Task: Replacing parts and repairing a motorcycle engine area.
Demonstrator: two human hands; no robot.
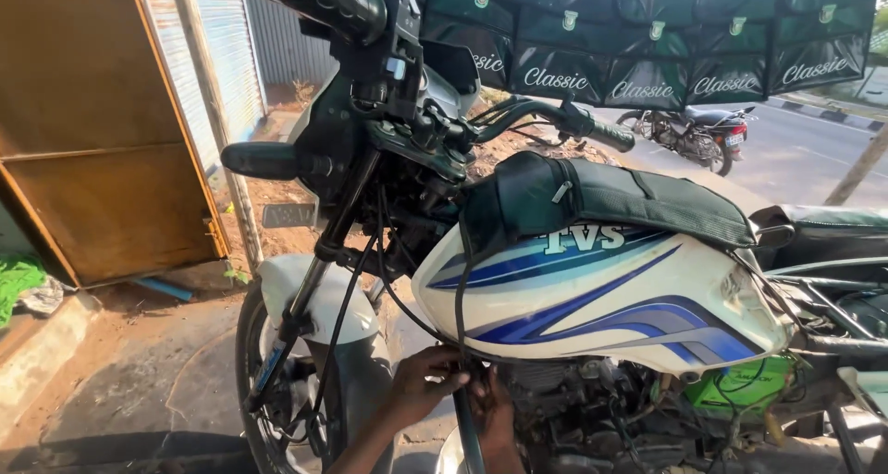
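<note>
1. Our left hand pinches the black cables under the white fuel tank; our right hand curls round them too.
2. We work outdoors on bare dirt ground, beside a brown metal door and a road.

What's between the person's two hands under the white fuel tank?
In the head view, a black cable hangs down between the left hand and right hand, under the fuel tank; both touch it.
</note>
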